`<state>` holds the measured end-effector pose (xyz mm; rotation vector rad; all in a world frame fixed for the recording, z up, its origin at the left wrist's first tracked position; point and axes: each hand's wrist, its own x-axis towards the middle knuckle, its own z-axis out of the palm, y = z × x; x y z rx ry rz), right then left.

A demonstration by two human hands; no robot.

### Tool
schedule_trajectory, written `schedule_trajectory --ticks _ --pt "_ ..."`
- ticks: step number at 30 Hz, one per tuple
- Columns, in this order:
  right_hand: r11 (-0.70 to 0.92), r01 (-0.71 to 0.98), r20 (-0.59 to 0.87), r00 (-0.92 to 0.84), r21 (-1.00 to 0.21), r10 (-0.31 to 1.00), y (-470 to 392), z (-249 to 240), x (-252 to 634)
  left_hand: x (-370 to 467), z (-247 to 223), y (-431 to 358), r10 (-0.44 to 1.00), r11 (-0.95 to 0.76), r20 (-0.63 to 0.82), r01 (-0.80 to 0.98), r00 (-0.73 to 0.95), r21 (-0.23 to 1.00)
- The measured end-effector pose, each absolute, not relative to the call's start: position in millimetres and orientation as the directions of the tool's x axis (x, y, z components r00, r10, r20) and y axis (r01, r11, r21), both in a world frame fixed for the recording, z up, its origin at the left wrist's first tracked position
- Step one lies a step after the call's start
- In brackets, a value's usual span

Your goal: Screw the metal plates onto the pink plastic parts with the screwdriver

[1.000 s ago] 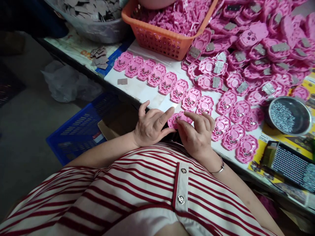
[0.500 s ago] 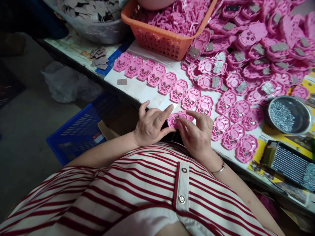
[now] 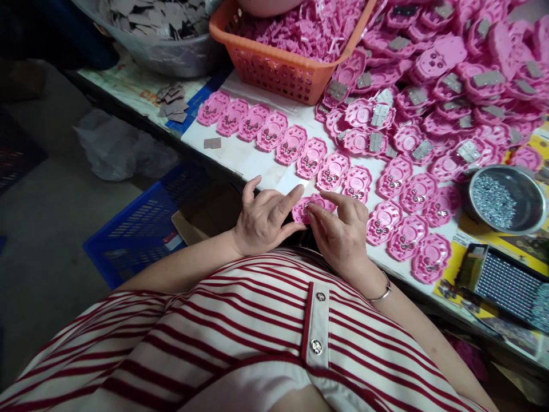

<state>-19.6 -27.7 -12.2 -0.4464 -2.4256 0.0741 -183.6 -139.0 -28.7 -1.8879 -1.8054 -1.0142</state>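
Observation:
At the table's near edge, a pink plastic piece (image 3: pixel 302 210) is held between my two hands. My left hand (image 3: pixel 271 219) grips its left end with thumb and index finger, the other fingers spread. My right hand (image 3: pixel 343 229) is at its right side, index finger on the upper edge, thumb near the small metal parts; anything in that pinch is too small to make out. Similar pink pieces (image 3: pixel 311 158) with small shiny parts lie in a diagonal row beyond my hands. More of them (image 3: pixel 406 237) lie right of my right hand.
Pink pieces with grey plates are heaped (image 3: pixel 433 103) at the back right. An orange basket (image 3: pixel 278 80), a tub of grey plates (image 3: pixel 171 54), a metal bowl of screws (image 3: pixel 529 200) and a black tray (image 3: pixel 478 274) surround the work. A blue crate (image 3: pixel 115 240) stands below the left edge.
My right thumb and index finger have shifted slightly left along the held pink piece. My left hand stays almost still, gripping the same piece.

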Motion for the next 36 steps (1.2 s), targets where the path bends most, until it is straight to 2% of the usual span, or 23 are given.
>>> schedule_trajectory --ticks 8,14,20,25,32,36 --pt "0.942 0.309 0.598 -0.733 -0.133 0.325 -26.9 -11.2 -21.3 -182.4 -28.1 -139.6 0.733 -0.127 0.678 0.969 -0.052 0.211" --pt "0.934 0.315 0.567 -0.744 -0.171 0.355 -27.7 -11.1 -20.1 -182.6 -29.1 -139.4 0.738 -0.118 0.672 0.970 -0.057 0.212" --pt "0.934 0.332 0.556 -0.755 -0.134 0.348 -28.8 -8.3 -21.3 -182.9 -29.6 -139.1 0.734 -0.134 0.677 0.968 -0.049 0.214" --pt "0.930 0.350 0.491 -0.794 -0.117 0.360 -28.0 -4.8 -21.8 -183.0 -30.7 -139.7 0.736 -0.131 0.675 0.969 -0.046 0.210" --pt "0.927 0.319 0.425 -0.824 -0.197 0.374 -23.4 -3.2 -20.7 -183.9 -32.1 -139.7 0.742 -0.113 0.668 0.972 -0.055 0.205" --pt "0.936 0.291 0.425 -0.835 -0.197 0.349 -23.1 -2.2 -20.9 -183.7 -31.1 -139.5 0.734 -0.136 0.677 0.965 -0.053 0.224"
